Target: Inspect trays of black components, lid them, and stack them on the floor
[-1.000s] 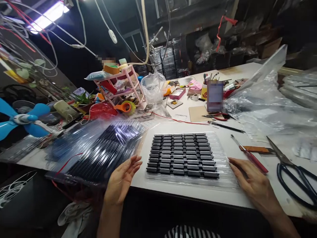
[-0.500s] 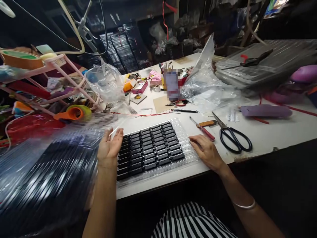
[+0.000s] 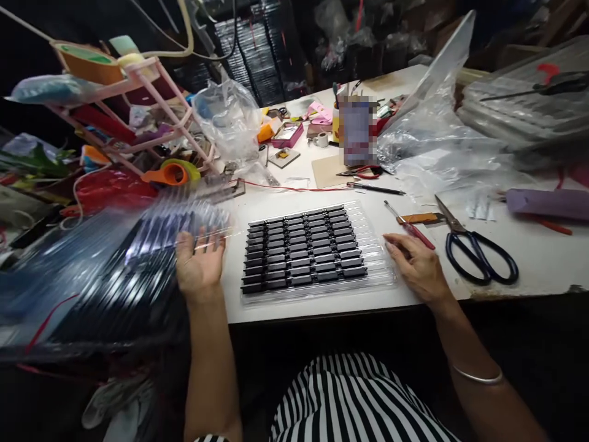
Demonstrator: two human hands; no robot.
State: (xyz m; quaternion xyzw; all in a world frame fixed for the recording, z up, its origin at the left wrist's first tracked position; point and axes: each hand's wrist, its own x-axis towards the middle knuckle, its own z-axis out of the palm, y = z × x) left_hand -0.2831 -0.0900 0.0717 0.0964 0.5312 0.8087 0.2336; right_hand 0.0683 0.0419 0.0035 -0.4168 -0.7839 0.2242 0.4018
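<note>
A clear plastic tray (image 3: 375, 258) lies on the white table, filled with rows of small black parts (image 3: 301, 252). To its left, my left hand (image 3: 200, 264) is palm up, thumb and fingers at the edge of another clear ribbed plastic tray (image 3: 161, 224), blurred by motion, which it appears to grip. That tray is over a stack of trays with dark contents (image 3: 115, 282). My right hand (image 3: 416, 264) rests by the filled tray's right edge, fingers loosely bent and slightly apart, with nothing seen in them.
Right of my right hand lie a red-handled screwdriver (image 3: 409, 225), an orange-brown cutter (image 3: 421, 218) and large black scissors (image 3: 481, 248). Farther back are a pen (image 3: 375, 188), pliers (image 3: 368, 172) and crumpled clear plastic (image 3: 437, 159). A pink rack (image 3: 161, 92) stands at the left.
The view has turned left, so the table appears shifted right. My left hand has moved away from the filled tray toward the stack. My right hand stays near the filled tray's right edge.
</note>
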